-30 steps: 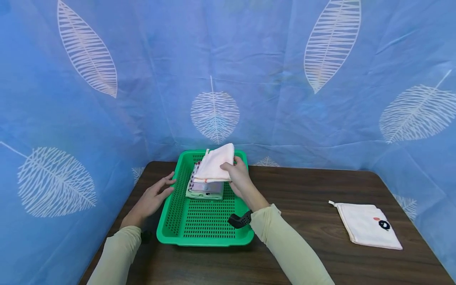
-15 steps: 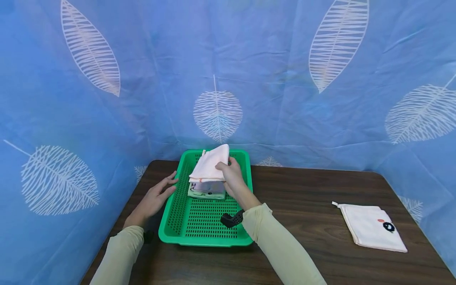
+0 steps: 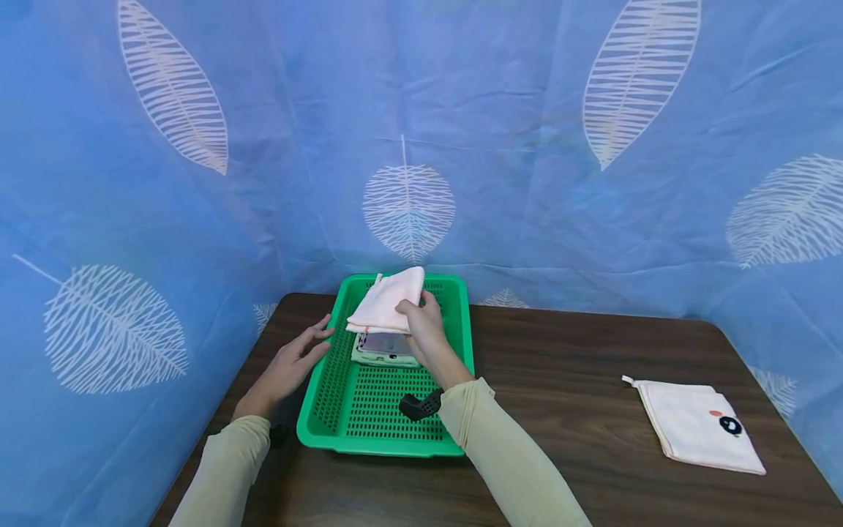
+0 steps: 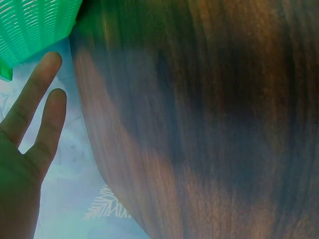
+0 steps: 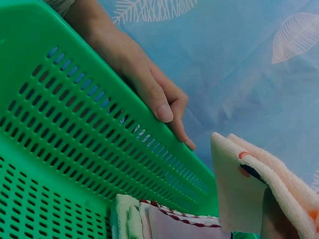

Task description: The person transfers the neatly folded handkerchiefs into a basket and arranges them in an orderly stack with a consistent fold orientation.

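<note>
My right hand (image 3: 428,333) pinches a folded pale pink hand towel (image 3: 385,298) by its right side, thumb on top. The towel is held tilted above a small stack of folded cloths inside a green plastic basket (image 3: 382,445). Below it show a lilac cloth (image 3: 384,342) and a light green towel (image 3: 388,360); the right wrist view also shows dark red edging (image 5: 184,217) in the stack. With fingers spread, my left hand (image 3: 286,369) is at the basket's left side, fingertips right at the rim.
A second folded white towel (image 3: 705,427) with a black and orange design lies on the dark wooden table (image 3: 560,366) at the right. Blue cloth (image 3: 514,183) with white leaf prints hangs behind the table and on both sides.
My right hand has carried the pink towel a little left over the stack, covering more of it. My left hand has stayed at the basket's side. The head view has shifted slightly.
</note>
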A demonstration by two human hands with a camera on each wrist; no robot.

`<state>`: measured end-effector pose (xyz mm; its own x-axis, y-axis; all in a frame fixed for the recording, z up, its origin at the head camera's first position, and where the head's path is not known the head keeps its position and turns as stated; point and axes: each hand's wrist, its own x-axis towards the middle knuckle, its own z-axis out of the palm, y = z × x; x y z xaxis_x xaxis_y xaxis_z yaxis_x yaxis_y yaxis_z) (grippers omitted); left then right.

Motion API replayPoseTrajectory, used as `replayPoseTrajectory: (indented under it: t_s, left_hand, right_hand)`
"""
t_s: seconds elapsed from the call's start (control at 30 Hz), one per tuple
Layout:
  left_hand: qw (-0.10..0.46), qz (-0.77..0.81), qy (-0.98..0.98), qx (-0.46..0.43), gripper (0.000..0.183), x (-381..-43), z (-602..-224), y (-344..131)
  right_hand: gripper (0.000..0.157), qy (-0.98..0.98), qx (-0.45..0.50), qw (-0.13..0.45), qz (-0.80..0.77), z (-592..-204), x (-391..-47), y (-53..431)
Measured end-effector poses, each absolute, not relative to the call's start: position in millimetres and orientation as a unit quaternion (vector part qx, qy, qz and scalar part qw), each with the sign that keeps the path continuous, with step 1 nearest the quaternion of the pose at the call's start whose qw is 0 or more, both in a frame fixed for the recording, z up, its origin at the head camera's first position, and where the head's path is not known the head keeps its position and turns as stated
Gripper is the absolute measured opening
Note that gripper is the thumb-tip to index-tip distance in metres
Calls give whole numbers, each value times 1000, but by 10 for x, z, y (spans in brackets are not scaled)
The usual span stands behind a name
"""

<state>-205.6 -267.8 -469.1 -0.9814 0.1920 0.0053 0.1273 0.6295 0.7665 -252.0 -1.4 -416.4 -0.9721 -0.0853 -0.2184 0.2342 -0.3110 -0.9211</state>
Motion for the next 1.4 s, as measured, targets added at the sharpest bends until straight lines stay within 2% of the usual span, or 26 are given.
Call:
replayPoseTrajectory:
  t_s: [0.4, 0.83, 1.13, 1.4]
  left_hand:
    - [32, 439, 893, 90, 47, -2055, -4763, -2671]
    - [16, 443, 893, 79, 47, -2046, -4773, -2630]
    - [14, 444, 892, 81, 47, -2035, -4786, -2624]
    - [10, 447, 890, 89, 44, -2032, -4791, -2633]
  right_hand:
    - [80, 563, 71, 116, -815, -4368, -2593, 2]
    - [73, 608, 45, 121, -783, -4406, -2570, -18]
    - [78, 615, 60, 123, -776, -4424, -2589, -32]
    - [73, 629, 71, 137, -762, -4435, -2542, -33]
